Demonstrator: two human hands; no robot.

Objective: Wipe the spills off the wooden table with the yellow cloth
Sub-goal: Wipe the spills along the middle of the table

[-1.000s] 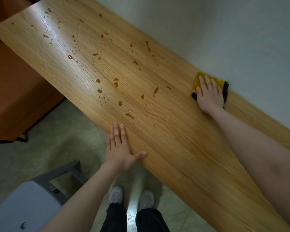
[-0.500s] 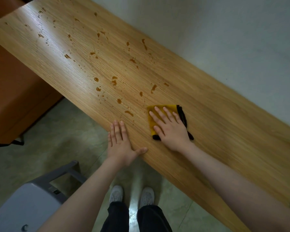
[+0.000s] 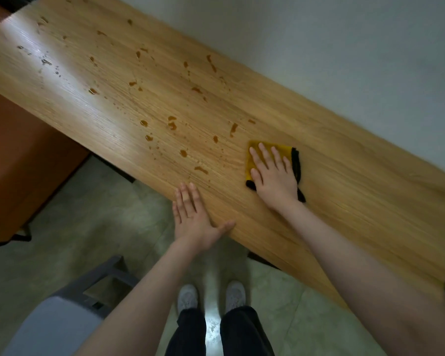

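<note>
The wooden table [image 3: 344, 191] runs diagonally from upper left to lower right. Several brown spill drops [image 3: 172, 123] dot its middle and left part. The yellow cloth [image 3: 283, 147], folded and edged in black, lies flat on the table right of the spills. My right hand [image 3: 272, 176] presses flat on the cloth with fingers spread, covering most of it. My left hand [image 3: 194, 219] rests palm down on the table's near edge, fingers apart, holding nothing. One spill streak [image 3: 201, 170] lies just beyond its fingertips.
A white wall [image 3: 344, 47] runs along the table's far edge. An orange-brown cabinet [image 3: 18, 160] stands at the left. A grey stool [image 3: 62, 319] sits on the floor at lower left. My feet [image 3: 211, 295] stand on the tiled floor below the table edge.
My right hand slid the cloth from the far edge by the wall down to the middle of the table, beside the spills. My left hand stayed at the near edge.
</note>
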